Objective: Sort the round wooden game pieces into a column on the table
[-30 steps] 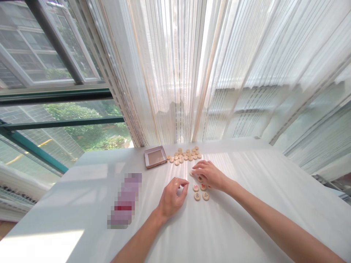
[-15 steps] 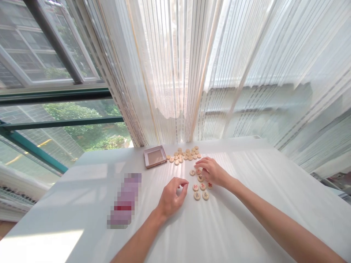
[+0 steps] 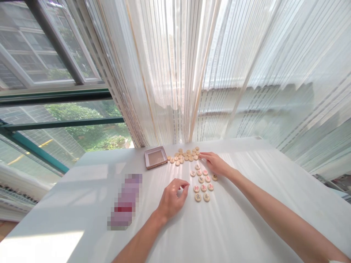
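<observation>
Several round wooden game discs lie face up in a small group [image 3: 203,180] in the middle of the white table [image 3: 219,226]. A second pile of plain discs [image 3: 184,156] sits farther back by the curtain. My right hand [image 3: 214,163] reaches to the right end of that far pile, fingers stretched and touching the discs there. My left hand [image 3: 173,197] rests on the table just left of the near group, fingers curled with thumb and forefinger pinched; whether they hold anything is unclear.
A small brown square box [image 3: 155,157] stands left of the far pile. A blurred pink and red object [image 3: 124,204] lies on the table's left part. Sheer curtains [image 3: 219,73] hang behind the table; a window [image 3: 55,109] is at the left.
My right hand has moved from over the near group of discs back to the far pile, uncovering more of the near discs. My left hand has stayed put.
</observation>
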Demonstrator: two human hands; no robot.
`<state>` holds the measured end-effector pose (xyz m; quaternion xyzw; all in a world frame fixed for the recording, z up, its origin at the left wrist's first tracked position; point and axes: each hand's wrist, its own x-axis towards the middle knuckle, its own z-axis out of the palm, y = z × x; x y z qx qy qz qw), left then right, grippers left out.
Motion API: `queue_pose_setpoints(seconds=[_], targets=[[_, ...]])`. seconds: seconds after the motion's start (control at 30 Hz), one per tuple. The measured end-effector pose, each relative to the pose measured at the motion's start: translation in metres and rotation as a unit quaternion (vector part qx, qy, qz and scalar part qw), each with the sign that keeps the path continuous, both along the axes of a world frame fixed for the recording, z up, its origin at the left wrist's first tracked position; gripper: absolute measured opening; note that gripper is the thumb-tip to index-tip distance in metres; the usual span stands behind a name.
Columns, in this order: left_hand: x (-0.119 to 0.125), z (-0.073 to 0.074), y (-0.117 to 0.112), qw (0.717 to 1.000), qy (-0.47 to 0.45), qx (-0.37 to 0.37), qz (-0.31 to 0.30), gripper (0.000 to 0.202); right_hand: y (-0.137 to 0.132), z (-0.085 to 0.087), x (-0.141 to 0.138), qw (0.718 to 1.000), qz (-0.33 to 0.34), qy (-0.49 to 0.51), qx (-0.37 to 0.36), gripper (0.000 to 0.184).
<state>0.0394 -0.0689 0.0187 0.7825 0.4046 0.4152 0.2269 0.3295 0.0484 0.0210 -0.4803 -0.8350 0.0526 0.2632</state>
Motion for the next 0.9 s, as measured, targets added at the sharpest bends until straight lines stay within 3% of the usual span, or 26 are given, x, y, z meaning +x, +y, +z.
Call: queue_pose_setpoints(seconds=[0.3,0.7,0.9], targets=[[0.0,-0.002,0.001,1.0,-0.004,0.008,-0.006,0.014,-0.012,0.003,0.021,0.998,-0.069,0.008,0.002,0.018],[0.0,-0.001,0.001,1.0,0.006,0.01,-0.006,0.014,-0.016,0.005,0.019,0.995,-0.084,0.044,-0.017,0.01],[0.0,-0.002,0.001,1.0,0.007,0.012,-0.001,0.015,-0.022,0.018,0.006,0.99,-0.082,0.109,-0.031,0.012]])
